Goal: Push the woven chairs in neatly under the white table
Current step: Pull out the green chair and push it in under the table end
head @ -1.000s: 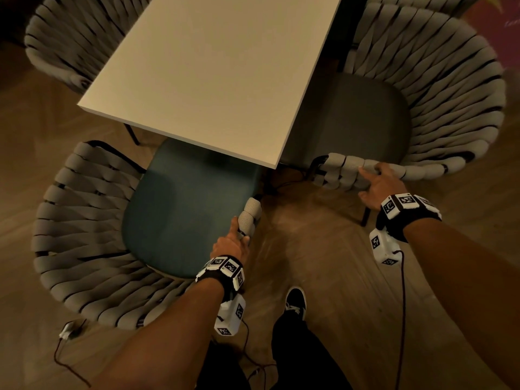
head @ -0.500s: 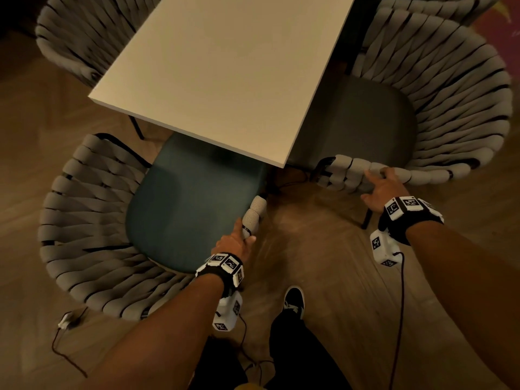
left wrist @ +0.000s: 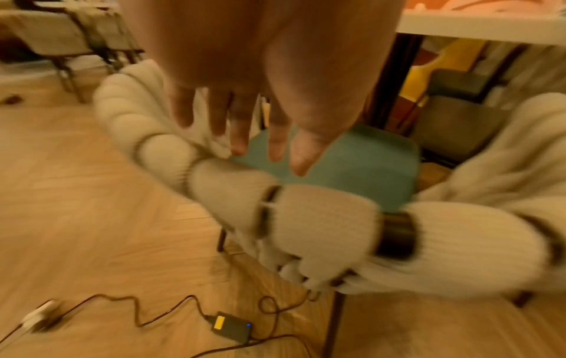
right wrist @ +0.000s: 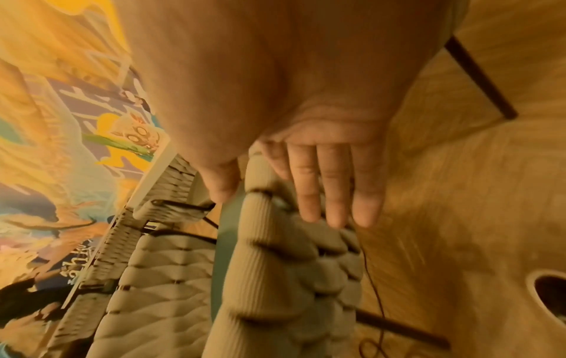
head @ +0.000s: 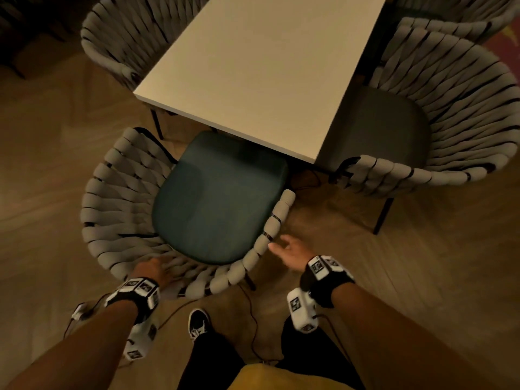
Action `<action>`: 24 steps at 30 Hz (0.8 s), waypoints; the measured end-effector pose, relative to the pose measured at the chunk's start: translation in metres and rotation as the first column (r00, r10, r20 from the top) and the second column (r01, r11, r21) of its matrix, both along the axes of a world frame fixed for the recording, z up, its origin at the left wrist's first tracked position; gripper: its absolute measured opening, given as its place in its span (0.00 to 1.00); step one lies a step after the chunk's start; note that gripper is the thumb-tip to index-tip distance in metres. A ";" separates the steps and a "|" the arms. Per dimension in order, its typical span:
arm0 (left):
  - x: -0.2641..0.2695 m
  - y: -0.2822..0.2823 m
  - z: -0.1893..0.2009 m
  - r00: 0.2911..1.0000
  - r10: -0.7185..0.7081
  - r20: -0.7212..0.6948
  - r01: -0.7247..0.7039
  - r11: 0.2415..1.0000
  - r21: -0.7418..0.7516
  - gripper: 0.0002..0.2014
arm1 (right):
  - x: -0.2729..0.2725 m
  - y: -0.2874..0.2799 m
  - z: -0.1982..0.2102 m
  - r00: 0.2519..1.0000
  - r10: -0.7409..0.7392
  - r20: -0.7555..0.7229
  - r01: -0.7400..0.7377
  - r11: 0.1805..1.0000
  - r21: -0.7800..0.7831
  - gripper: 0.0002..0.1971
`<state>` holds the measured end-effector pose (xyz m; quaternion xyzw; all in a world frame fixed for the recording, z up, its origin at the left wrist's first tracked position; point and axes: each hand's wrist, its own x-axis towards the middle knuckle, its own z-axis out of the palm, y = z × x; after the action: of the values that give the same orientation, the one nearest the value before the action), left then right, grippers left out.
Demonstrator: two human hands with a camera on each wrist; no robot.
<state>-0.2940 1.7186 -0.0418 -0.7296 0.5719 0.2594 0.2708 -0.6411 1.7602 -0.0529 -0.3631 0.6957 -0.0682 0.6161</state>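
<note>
Now that both hands have left the armrests, I have the left hand (head: 153, 270) flat on the chair (head: 123, 209) back, lower left, and the right hand (head: 289, 250) open beside its rim. Its seat is barely under the table (head: 267, 68). A floor cable (head: 250, 311) could snag the legs.
</note>
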 end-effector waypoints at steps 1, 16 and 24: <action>0.020 0.000 0.004 0.998 0.015 0.054 -0.012 0.998 -0.057 0.28 | 0.019 0.005 -0.003 0.999 -0.026 0.022 0.026 1.000 0.003 0.42; 0.166 -0.064 -0.024 0.721 0.517 -0.462 -0.574 0.819 0.021 0.32 | 0.234 0.041 -0.011 0.559 -0.826 -0.072 0.829 0.558 0.034 0.45; 0.175 -0.046 0.001 0.746 0.511 -0.427 -0.539 0.840 0.063 0.27 | 0.246 0.038 -0.011 0.472 -0.876 -0.099 0.882 0.467 0.066 0.32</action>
<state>-0.1187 1.6726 -0.0407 -0.7938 0.3965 0.4600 0.0312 -0.3950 1.7981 -0.0643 0.0777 0.8014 -0.3278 0.4942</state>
